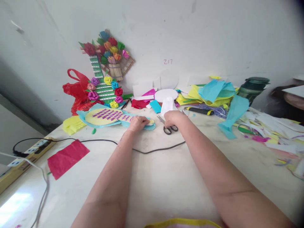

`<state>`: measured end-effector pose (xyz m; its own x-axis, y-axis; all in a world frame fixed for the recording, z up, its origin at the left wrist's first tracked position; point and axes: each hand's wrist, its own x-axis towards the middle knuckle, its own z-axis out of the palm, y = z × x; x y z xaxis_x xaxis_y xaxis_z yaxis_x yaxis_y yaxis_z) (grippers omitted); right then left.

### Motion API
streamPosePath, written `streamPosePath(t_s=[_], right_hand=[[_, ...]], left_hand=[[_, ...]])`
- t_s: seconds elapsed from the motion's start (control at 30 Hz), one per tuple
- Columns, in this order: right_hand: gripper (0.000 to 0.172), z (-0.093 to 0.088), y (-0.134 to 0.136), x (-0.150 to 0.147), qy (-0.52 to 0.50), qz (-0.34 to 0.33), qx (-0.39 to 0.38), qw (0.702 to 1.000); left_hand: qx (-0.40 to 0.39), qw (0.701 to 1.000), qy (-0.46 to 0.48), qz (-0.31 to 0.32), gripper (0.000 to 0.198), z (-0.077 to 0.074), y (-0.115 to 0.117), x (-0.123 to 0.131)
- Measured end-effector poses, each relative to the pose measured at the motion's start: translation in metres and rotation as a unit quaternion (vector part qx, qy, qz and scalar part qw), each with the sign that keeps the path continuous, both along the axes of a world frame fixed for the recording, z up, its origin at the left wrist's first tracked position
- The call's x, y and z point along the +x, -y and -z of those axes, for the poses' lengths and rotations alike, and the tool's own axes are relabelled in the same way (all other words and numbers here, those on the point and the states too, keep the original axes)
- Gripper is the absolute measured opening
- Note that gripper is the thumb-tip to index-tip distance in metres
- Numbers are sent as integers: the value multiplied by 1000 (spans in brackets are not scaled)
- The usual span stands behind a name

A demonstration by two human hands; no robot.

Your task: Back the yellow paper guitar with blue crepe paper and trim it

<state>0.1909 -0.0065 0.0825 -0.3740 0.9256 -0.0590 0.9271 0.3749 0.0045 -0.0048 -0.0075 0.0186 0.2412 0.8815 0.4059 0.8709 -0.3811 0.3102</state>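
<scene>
My left hand [139,123] has its fingers closed on the narrow neck end of a flat paper guitar [104,116]. The guitar has a pale yellow face, purple criss-cross strips and a light blue crepe border, and it lies flat on the table. My right hand [175,118] is closed at the lower edge of a piece of white paper [167,105]; its fingertips are partly hidden. Right below that hand lies a pair of scissors [167,129] with black handles, blades pointing up and left.
Paper-flower crafts [106,90], a red plastic bag [79,88] and a white paper cutout [166,94] stand behind. A yellow-black cutter [200,110], blue crepe paper [234,117], scraps [277,129] and a dark jar [253,87] are right. A black cord [152,152] crosses the table; red paper [68,159] lies left.
</scene>
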Motion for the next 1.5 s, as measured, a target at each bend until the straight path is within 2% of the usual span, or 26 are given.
streamPosePath(t_s=[0.1,0.23,0.37,0.53,0.77,0.87,0.97,1.03,1.1,1.2,1.33,1.5], right_hand=[[14,-2,6,-4,83,33,-94,992],[21,-3,9,-8,98,27,-78,992],[30,-3,4,-7,120,22,-95,988],[32,2,-3,-2,136,38,-115,983],[52,2,-4,8,49,32,-99,993],[46,0,-7,11,19,31,-124,992],[26,2,-14,15,-25,9,-146,989],[15,6,-18,17,-98,0,-163,982],[11,10,-19,20,-203,12,-188,961],[13,13,-17,23,-340,45,-233,910],[24,14,-18,27,-428,72,-288,854],[36,19,-28,36,-525,28,-372,765]], left_hand=[[-2,1000,7,1,15,2,-2,-2],[-17,1000,16,-1,16,4,-4,-3],[-37,999,32,-5,15,2,-2,-3],[-43,998,38,-6,14,-1,0,-2],[-41,998,51,-10,14,0,0,-2],[-39,998,52,-6,14,0,0,-2],[-37,998,52,-6,15,1,0,-2],[-36,998,52,-6,15,1,0,-2],[-35,998,52,-4,14,1,1,-2],[-33,998,52,-1,14,1,1,-2],[-25,998,57,9,14,3,1,-3],[-26,996,87,22,12,6,1,-4]])
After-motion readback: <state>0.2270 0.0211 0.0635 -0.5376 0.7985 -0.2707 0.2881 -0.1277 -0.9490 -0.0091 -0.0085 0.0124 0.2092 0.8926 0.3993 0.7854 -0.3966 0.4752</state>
